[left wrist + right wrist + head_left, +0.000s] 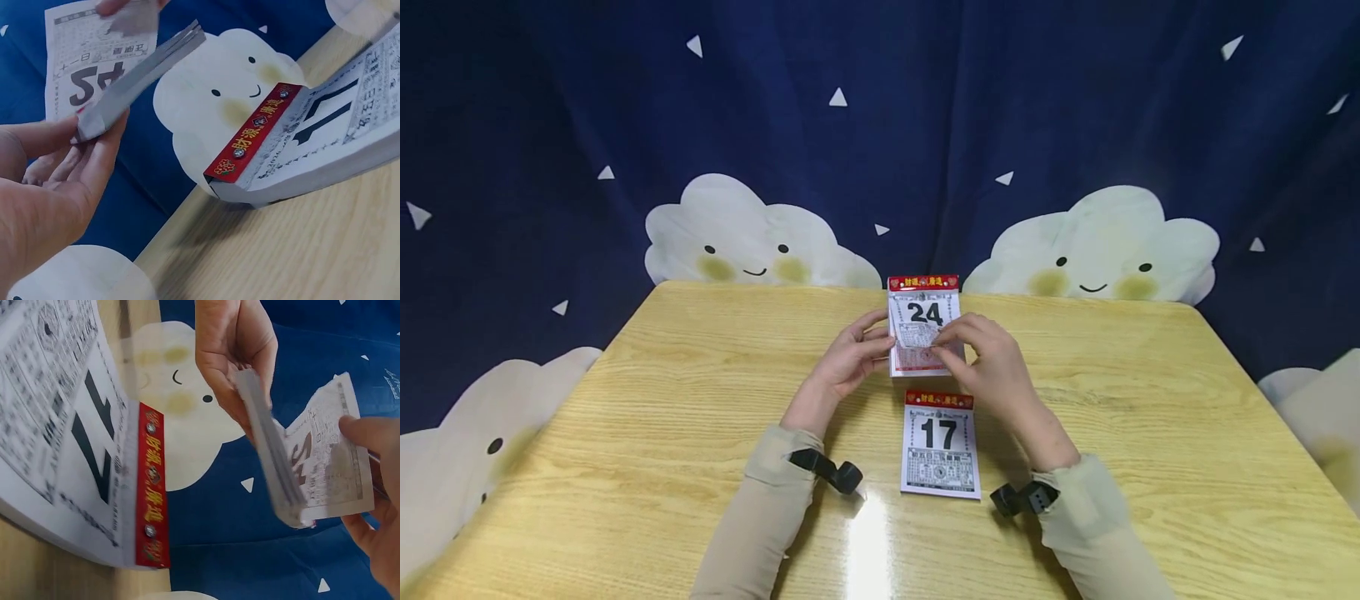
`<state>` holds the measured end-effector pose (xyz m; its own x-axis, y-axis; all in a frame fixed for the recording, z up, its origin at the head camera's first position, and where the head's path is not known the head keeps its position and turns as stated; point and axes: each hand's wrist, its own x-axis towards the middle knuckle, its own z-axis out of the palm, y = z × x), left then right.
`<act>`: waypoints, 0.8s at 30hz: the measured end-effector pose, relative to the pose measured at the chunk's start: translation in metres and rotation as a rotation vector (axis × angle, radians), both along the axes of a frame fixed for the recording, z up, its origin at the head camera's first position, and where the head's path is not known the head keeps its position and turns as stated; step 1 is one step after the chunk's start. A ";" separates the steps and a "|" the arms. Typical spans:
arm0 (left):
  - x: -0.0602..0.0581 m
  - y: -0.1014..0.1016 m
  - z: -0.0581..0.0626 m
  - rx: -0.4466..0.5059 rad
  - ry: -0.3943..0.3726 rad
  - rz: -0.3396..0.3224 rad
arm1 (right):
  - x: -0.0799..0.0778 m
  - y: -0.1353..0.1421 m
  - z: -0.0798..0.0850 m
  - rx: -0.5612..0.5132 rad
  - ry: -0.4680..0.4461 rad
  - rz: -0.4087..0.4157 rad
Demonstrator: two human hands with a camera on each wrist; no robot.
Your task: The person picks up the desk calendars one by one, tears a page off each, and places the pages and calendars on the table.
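Note:
My left hand (pixel 853 354) holds a small tear-off calendar (pixel 923 282) with a red header by its left edge, thumb on the front and fingers behind. In the left wrist view the thick edge of its pad (pixel 140 84) shows within that grip. The sheet printed 24 (pixel 912 333) stands away from the pad, its lower part pinched between thumb and fingers of my right hand (pixel 996 362). A ragged edge shows on this sheet (pixel 328 450) in the right wrist view. Red print appears on the page beneath it.
A second tear-off calendar (pixel 940 442) showing 17 lies on the wooden table (pixel 700 500), nearer to me, between my forearms. Behind the table's far edge hangs a dark blue curtain (pixel 880 125) with clouds and white triangles. Small black wrist cameras sit on both sleeves.

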<state>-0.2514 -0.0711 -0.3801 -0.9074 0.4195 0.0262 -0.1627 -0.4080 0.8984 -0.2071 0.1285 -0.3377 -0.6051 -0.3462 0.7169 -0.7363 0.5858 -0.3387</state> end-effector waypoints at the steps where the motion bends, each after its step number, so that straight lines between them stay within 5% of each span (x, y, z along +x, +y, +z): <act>1: 0.000 0.001 0.000 -0.016 -0.002 0.012 | 0.000 0.001 0.002 -0.014 0.000 -0.006; 6: 0.002 0.004 -0.001 -0.098 -0.019 0.092 | -0.007 0.006 0.012 -0.071 -0.018 -0.060; 13: 0.005 0.012 0.002 -0.159 -0.041 0.205 | -0.024 0.019 0.018 -0.179 -0.240 -0.196; 24: 0.005 0.011 0.002 -0.121 -0.097 0.200 | -0.045 0.034 0.016 -0.325 -0.477 -0.316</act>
<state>-0.2465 -0.0596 -0.3777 -0.9683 0.2265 -0.1050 -0.1779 -0.3309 0.9267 -0.2525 0.1620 -0.3221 -0.9196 0.0890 0.3826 -0.2709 0.5617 -0.7817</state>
